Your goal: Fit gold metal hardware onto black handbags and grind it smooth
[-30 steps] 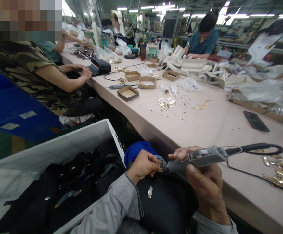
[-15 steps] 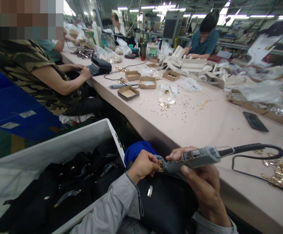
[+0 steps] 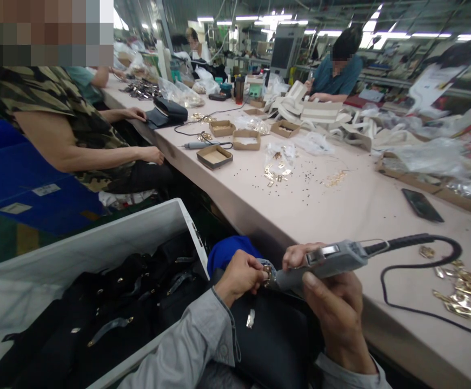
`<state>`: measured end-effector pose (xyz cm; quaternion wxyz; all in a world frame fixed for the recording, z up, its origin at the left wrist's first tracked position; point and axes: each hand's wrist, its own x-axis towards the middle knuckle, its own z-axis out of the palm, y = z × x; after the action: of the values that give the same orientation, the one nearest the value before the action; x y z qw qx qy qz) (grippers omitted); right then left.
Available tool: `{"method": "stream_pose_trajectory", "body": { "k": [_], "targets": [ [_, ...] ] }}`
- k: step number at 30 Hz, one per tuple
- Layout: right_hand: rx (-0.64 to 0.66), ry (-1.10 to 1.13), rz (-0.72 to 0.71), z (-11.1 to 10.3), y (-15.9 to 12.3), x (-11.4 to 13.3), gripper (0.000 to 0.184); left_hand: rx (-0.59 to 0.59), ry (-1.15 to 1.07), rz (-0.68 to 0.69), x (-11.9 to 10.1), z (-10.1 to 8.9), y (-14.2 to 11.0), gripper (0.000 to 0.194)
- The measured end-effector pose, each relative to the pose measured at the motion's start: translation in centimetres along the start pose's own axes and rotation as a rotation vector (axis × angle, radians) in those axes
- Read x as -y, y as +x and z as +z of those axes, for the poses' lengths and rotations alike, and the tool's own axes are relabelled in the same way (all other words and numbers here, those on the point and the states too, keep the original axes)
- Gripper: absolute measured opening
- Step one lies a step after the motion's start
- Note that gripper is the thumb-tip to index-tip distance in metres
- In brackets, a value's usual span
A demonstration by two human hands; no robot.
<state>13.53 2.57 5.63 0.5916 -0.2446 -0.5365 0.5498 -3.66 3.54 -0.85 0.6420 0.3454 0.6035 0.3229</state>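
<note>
In my right hand (image 3: 336, 302) is a grey corded electric screwdriver (image 3: 324, 263), its tip pointing left. That tip meets a small gold metal fitting (image 3: 266, 274) at the edge of a black bag (image 3: 279, 332) on my lap. My left hand (image 3: 243, 276) pinches this fitting between thumb and fingers. A second metal fitting (image 3: 250, 319), partly wrapped in clear film, sits on the bag's face. The exact contact of tip and fitting is too small to make out.
A white bin (image 3: 178, 208) with several black bags stands at my left. The table (image 3: 255, 210) bears gold fittings (image 3: 462, 292), a phone (image 3: 422, 205), an open cardboard box (image 3: 214, 156) and loose screws. A co-worker in camouflage (image 3: 57, 119) sits left; another person (image 3: 336, 70) works opposite.
My hands hold nearly the same pose, the screwdriver still at the fitting. The screwdriver's cord has shifted slightly. The camouflage-clad co-worker's near hand has come away from the black bag, down toward the table edge.
</note>
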Motion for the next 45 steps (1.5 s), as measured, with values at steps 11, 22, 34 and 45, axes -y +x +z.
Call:
{"method": "stream_pose_trajectory", "body": {
  "k": [11,22,34,45],
  "targets": [
    [-0.201,0.063,0.003,-0.4,0.1,-0.6,0.025,-0.009,-0.028,-0.012,0.4,-0.1,0.3,0.016],
    [-0.175,0.092,0.015,-0.5,-0.2,-1.2,0.032,-0.010,-0.045,-0.007,0.5,-0.2,0.2,0.017],
    [-0.174,0.046,0.019,-0.5,-0.6,-0.9,0.030,-0.022,-0.032,-0.003,0.3,-0.1,0.1,0.017],
    [-0.137,0.069,-0.008,-0.4,-0.7,-0.6,0.029,-0.024,-0.028,0.003,1.0,-0.2,0.5,0.014]
  ]
}}
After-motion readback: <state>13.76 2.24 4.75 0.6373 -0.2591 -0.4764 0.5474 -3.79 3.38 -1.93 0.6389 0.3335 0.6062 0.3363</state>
